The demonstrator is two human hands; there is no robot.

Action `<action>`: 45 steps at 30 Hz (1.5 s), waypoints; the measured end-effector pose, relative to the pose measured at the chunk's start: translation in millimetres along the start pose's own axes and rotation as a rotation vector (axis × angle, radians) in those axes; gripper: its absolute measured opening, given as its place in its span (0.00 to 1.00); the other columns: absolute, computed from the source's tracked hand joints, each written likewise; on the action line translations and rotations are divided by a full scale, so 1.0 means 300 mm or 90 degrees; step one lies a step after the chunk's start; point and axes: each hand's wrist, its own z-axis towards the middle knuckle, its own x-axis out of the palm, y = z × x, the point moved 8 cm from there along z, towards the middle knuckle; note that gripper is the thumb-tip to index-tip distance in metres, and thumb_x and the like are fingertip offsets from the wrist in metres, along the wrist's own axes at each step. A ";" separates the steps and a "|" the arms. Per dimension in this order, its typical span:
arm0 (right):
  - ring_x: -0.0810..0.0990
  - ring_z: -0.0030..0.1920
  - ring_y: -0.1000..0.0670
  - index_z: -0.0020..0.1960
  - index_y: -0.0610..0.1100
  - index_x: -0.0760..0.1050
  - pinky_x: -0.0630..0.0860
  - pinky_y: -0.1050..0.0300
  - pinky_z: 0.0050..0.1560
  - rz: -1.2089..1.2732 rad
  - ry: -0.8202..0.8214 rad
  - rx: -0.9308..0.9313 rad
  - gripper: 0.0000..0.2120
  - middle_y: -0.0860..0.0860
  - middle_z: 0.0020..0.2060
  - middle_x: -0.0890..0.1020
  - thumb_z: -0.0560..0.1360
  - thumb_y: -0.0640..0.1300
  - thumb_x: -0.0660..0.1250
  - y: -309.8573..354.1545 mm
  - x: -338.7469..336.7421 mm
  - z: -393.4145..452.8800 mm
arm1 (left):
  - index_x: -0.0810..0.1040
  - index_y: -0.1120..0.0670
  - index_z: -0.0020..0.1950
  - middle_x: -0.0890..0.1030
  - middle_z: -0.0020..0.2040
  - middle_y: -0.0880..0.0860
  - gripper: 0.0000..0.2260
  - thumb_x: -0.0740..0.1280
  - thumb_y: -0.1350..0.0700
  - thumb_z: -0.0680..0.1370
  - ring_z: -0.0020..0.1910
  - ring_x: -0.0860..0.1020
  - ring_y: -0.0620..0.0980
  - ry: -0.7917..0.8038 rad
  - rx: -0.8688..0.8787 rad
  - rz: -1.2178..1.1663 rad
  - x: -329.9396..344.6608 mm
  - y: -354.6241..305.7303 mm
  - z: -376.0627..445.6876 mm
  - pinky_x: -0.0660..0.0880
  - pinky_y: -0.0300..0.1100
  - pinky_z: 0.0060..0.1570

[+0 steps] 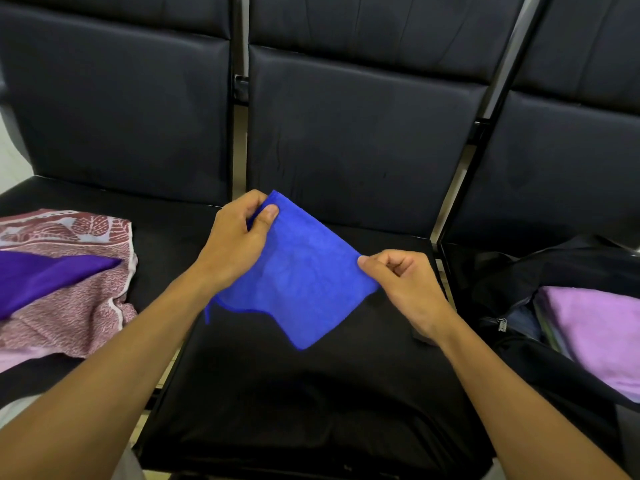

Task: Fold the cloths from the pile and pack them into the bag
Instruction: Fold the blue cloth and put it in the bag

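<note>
Both hands pinch the blue cloth (298,271) above the seat (277,393): left hand (239,237), right hand (405,285). Match the corners neatly, then fold.

A bright blue cloth (298,271) hangs folded in the air above the middle seat, pinched at its top corner and its right corner, its lowest corner pointing down. The pile (62,282) lies on the left seat: a red-and-white patterned cloth with a purple cloth across it. The black bag (568,271) sits open on the right seat, a folded lilac cloth (599,327) inside.
</note>
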 end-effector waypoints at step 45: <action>0.84 0.53 0.48 0.57 0.46 0.76 0.81 0.44 0.57 0.149 -0.095 0.274 0.14 0.48 0.52 0.84 0.84 0.53 0.57 -0.143 0.033 0.003 | 0.79 0.52 0.55 0.83 0.47 0.46 0.08 0.66 0.51 0.79 0.43 0.82 0.40 -0.104 -0.202 -0.148 0.094 0.072 -0.070 0.79 0.36 0.41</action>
